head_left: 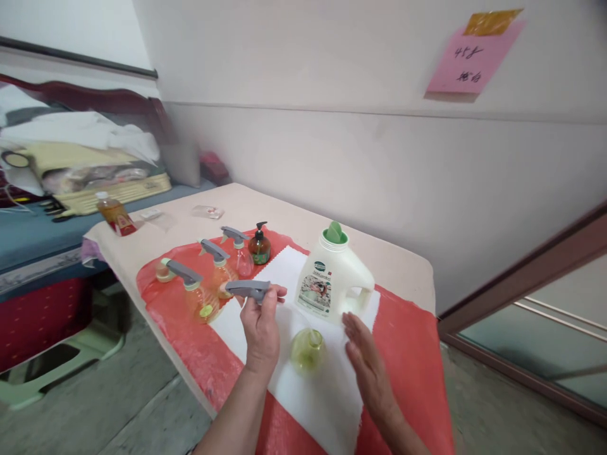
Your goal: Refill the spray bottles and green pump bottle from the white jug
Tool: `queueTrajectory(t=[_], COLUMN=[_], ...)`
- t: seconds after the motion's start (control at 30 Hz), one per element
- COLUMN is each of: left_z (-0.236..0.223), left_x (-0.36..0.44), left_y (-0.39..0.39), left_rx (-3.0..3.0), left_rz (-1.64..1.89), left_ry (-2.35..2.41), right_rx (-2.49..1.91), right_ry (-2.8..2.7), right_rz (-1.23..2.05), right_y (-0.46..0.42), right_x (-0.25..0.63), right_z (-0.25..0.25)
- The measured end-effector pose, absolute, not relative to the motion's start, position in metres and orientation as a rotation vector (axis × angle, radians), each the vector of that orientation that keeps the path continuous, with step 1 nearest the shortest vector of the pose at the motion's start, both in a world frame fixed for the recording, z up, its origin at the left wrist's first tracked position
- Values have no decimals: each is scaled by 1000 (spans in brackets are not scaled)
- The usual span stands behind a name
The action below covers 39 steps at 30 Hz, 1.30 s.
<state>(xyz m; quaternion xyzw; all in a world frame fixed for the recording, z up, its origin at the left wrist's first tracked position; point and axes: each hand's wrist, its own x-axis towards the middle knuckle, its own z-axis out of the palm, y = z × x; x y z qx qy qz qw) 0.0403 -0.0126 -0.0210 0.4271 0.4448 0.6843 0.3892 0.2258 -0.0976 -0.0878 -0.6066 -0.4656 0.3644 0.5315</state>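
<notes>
Currently the left hand point(262, 335) pinches a grey plastic spray head point(249, 289); if swung inward, the flattened right hand point(367, 357) could topple the round translucent green bottle point(304, 357) between them

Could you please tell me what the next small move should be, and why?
Probably steady the green bottle with the right hand: that hand is open beside it, the bottle has no spray head on it, and the left hand holds a spray head.
</notes>
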Motion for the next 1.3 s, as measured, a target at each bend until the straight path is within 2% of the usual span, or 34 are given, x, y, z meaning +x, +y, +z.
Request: queueTrajectory(t=[0.17,0.33,0.57,0.77,1.13,1.3], left_z=[-23,-27,-26,-30,-32,-33], left_x=[48,64,73,85,80,77], left_y=[-23,-28,-26,-33,-25,-23], left_rx=[1368,1449,1058,893,887,980], left_rz=[1396,1016,1096,1108,1214,1123], left_ry=[1061,1058,883,792,927,1003], right_rx=[-1486,-1418,-1412,-1392,-1348,-1363], right_ry=[-1430,-1432,-1275,-1499,-1663,-1701], right_rz=[1059,970,747,409,15,-59], right_y=[-99,-88,-99,-105,-103,-103], right_x=[200,187,207,217,222,219], right_z=[-100,-89,-77,-72,-65,-62])
